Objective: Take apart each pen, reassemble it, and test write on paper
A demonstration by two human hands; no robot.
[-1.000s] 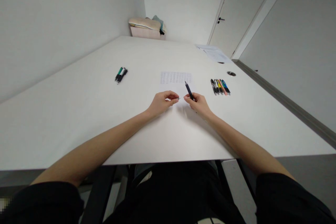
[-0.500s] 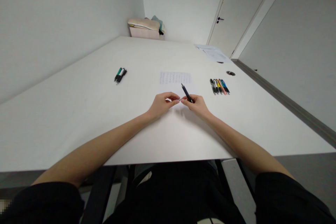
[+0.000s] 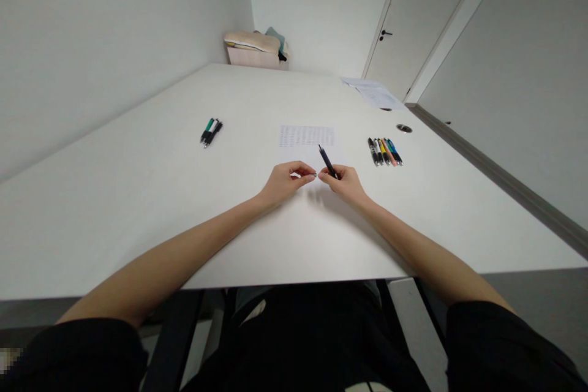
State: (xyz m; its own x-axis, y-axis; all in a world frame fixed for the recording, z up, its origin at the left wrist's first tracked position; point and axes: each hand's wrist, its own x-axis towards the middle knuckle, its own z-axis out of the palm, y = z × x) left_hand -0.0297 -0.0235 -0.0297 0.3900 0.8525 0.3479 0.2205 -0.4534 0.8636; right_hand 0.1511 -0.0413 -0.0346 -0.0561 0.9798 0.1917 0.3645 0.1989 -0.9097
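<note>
My right hand (image 3: 343,182) is closed around a dark pen (image 3: 327,162), which slants up and to the left with its upper end over the paper. Facing it, my left hand (image 3: 287,182) pinches a tiny shiny piece (image 3: 315,174) between thumb and fingertips. That piece is too small to name for certain; it looks like a pen tip. A narrow gap lies between the fingertips of both hands. Just beyond them, a sheet of paper (image 3: 307,136) printed with rows of small characters lies flat; its near part is partly hidden by my hands.
To the right lies a row of several pens (image 3: 384,152) in different colours. A smaller group of pens (image 3: 211,133) is at the left. More papers (image 3: 374,94) and a round metal fitting (image 3: 403,128) are at the far right of the white table (image 3: 138,196). A pinkish box (image 3: 253,57) stands beyond.
My right hand and the dark pen have shifted slightly right, so the gap between the fingertips is a little wider. My left hand is almost unmoved.
</note>
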